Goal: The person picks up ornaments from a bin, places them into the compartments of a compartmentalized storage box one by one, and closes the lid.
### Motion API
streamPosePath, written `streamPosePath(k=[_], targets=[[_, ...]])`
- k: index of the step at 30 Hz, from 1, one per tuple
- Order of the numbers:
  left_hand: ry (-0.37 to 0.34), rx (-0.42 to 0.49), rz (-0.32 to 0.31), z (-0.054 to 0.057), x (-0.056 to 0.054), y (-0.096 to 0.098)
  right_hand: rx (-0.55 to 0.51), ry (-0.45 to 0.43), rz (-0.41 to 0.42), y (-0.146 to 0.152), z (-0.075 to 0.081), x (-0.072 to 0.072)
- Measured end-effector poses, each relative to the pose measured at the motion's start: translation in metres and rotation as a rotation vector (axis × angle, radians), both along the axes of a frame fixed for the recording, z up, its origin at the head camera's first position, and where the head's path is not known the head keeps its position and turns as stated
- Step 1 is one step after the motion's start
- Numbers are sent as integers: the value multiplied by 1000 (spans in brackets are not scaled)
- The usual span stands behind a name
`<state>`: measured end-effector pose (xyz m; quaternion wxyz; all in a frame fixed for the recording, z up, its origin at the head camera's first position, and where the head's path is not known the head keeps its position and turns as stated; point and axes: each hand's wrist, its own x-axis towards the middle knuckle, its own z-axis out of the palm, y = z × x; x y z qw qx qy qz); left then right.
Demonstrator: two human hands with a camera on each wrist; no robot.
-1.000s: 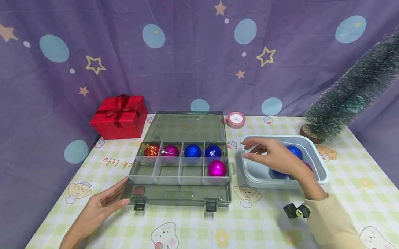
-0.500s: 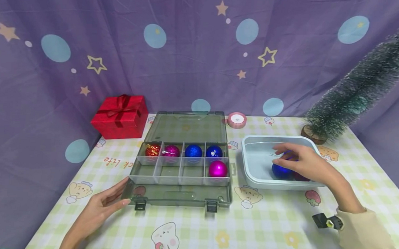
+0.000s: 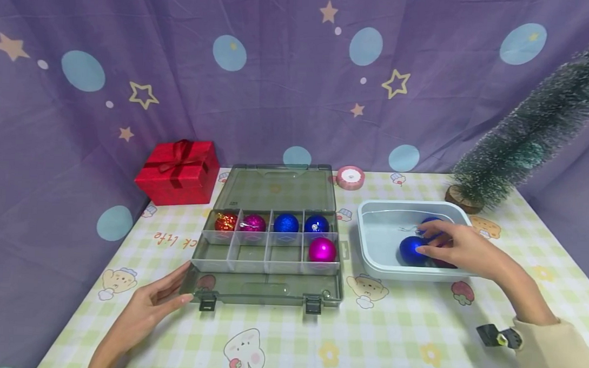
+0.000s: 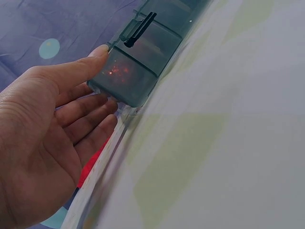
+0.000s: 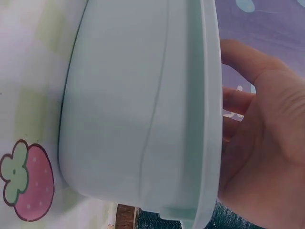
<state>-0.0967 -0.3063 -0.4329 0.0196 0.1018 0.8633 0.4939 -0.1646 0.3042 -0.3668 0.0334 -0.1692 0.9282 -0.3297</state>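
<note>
In the head view, an open smoky plastic compartment box (image 3: 266, 288) lies on the table, its lid folded back. Its far row holds a red bauble (image 3: 226, 222), a magenta glitter bauble (image 3: 253, 223) and two blue ones; a shiny pink bauble (image 3: 322, 250) sits in the near right compartment. My left hand (image 3: 144, 306) holds the box's near left corner, thumb at the front, fingers along the side. My right hand (image 3: 462, 249) reaches into the light-blue basin (image 3: 376, 271), fingers spread, thumb at a blue bauble (image 3: 413, 251). Other baubles there are partly covered by the hand.
A red gift box (image 3: 178, 172) stands behind the box on the left. A roll of pink ribbon (image 3: 350, 178) lies at the back edge. At the back right a small frosted tree (image 3: 520, 127) rises from a wooden base, before a purple curtain (image 3: 278, 97).
My right hand has moved right and down across the basin to the baubles at its right end. The left hand stays on the box corner.
</note>
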Motion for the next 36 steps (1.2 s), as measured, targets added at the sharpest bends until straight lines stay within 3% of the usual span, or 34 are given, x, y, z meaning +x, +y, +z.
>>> streamPosePath(k=[6, 17, 26, 36], targets=[[-17, 7, -1, 1, 0, 0, 38, -14, 31, -4, -3, -2], [-17, -12, 6, 1, 0, 0, 149, 60, 70, -12, -9, -10], [-4, -14, 13, 1, 0, 1, 115, 62, 73, -18, -13, -15], [8, -8, 7, 0, 0, 1, 115, 70, 18, -26, -21, -21]])
